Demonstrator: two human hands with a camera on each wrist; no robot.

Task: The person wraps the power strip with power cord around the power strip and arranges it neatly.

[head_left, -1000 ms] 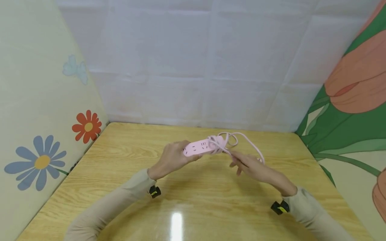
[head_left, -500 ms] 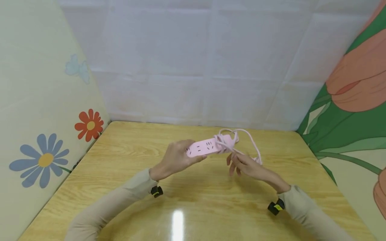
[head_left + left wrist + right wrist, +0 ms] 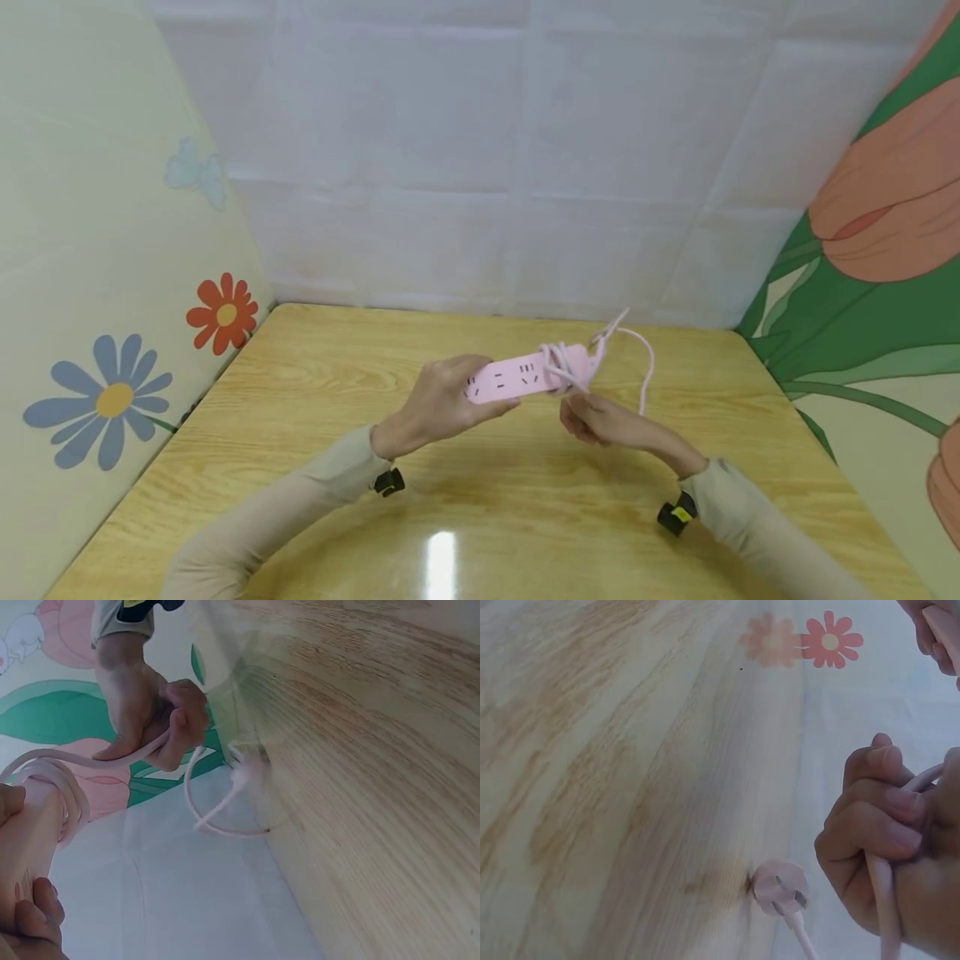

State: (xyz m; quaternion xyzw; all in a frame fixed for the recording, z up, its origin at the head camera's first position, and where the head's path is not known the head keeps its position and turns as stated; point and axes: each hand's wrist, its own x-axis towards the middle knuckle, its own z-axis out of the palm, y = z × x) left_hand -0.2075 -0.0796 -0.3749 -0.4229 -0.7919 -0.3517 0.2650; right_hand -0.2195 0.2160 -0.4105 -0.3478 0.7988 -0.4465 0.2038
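Observation:
My left hand (image 3: 442,400) grips one end of a pink power strip (image 3: 504,381), thumb along its near edge, holding it raised over the table. Several turns of its pink cord (image 3: 557,367) wrap round the other end. Just right of the wraps, my right hand (image 3: 607,421) has its fingers curled round the cord. The left wrist view shows the cord (image 3: 75,756) running from the coils into the right hand. In the right wrist view the three-pin plug (image 3: 778,887) is by the tabletop, below the fingers (image 3: 877,832).
A wood-grain table (image 3: 480,500) lies under both hands. White sheeting (image 3: 420,167) hangs behind it, with flower-patterned walls at left and right. A loose loop of cord (image 3: 651,367) arcs behind the right hand. Black cameras (image 3: 677,515) sit on the wrists.
The power strip and left hand have shifted slightly right. My right hand has moved a little left, its fingers closing from spread to curled round the cord. The loose cord loop has swung and narrowed.

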